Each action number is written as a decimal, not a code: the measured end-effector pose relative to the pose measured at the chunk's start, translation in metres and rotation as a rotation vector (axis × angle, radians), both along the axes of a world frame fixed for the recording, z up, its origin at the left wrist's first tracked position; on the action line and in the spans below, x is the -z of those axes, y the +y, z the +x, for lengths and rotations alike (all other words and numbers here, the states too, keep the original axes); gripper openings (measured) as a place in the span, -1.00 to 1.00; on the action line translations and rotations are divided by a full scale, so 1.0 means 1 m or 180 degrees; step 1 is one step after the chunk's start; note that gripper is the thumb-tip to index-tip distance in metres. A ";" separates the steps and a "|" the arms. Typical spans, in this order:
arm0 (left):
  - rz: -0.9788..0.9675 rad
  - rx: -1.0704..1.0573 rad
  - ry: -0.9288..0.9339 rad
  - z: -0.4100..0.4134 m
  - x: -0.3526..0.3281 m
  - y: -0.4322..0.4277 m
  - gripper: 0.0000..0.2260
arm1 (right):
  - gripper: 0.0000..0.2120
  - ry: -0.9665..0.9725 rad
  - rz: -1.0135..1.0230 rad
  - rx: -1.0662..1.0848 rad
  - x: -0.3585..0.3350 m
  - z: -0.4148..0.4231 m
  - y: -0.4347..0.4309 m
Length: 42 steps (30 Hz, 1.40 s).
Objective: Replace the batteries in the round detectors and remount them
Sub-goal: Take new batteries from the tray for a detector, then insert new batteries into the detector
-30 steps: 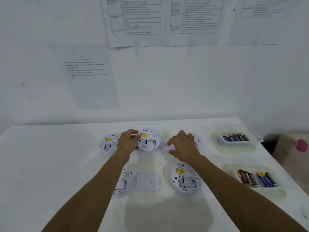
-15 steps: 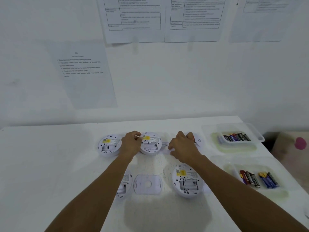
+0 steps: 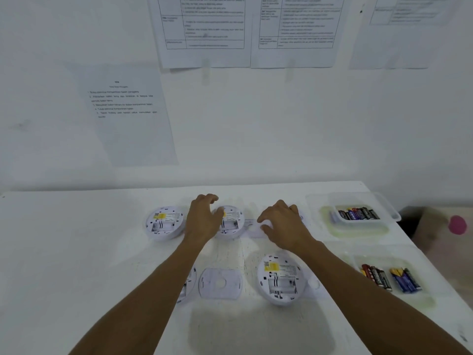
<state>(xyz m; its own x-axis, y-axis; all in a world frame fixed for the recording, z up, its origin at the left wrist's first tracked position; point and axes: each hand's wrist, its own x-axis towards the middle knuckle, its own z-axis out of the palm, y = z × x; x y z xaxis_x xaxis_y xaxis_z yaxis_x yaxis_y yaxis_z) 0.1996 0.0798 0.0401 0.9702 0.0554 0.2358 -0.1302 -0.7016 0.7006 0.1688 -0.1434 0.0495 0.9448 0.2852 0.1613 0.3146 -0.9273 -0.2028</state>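
Head view shows several round white plastic detectors laid back-up on the white table (image 3: 76, 252), each with a yellow label and an open battery bay. They are judged light, stiff and smooth-shelled, so they may skate on the tabletop if nudged. Each is best taken by its rim between thumb and fingers, and the thin clips and contacts in the bay are to be spared.

The middle detector (image 3: 233, 221) of the far row is found just right of the left hand (image 3: 204, 221). That hand's fingers are loosely curved and spread, and nothing is seen clasped in them. Its thumb is set at the detector's left rim, though contact cannot be told. The far-left detector (image 3: 165, 222) is left untouched just beside that hand.

The right hand (image 3: 281, 224) is arched over a flat white mounting plate (image 3: 252, 228). Its fingertips are hidden, so whether anything is held cannot be told.

The near detector (image 3: 280, 279) is placed beside the right forearm, apart from both hands. A second mounting plate (image 3: 220, 283) is set to its left, and a half-hidden detector (image 3: 189, 283) is covered by the left forearm.

Cylindrical batteries (image 3: 358, 213) are kept in a far clear tray (image 3: 384, 198) and a near clear tray (image 3: 425, 301) at the right.
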 end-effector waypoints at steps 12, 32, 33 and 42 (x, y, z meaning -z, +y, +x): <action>0.0627 0.1670 0.0304 0.009 0.014 -0.129 -0.43 | -0.74 -0.0094 0.1285 0.0530 -0.026 -0.027 -0.107; -0.4617 0.1309 0.2125 -0.029 -0.039 -0.150 -0.50 | -0.64 -0.0365 0.2258 0.0507 -0.035 -0.033 -0.075; -0.4693 0.1301 0.2127 -0.032 -0.042 -0.151 -0.51 | -0.61 -0.0423 0.2327 0.0596 -0.037 -0.034 -0.067; -0.4821 0.1120 0.1769 -0.047 -0.047 -0.151 -0.52 | -0.43 -0.0699 0.2758 0.0964 -0.044 -0.049 -0.026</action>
<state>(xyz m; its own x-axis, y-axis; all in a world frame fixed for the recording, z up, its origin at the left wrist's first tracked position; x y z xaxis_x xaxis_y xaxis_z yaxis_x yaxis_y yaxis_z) 0.1531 -0.0707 0.0872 0.9260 -0.3301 -0.1830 0.3602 0.6278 0.6900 0.1195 -0.1693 0.0940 0.8824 -0.2700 0.3853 0.1979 -0.5299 -0.8247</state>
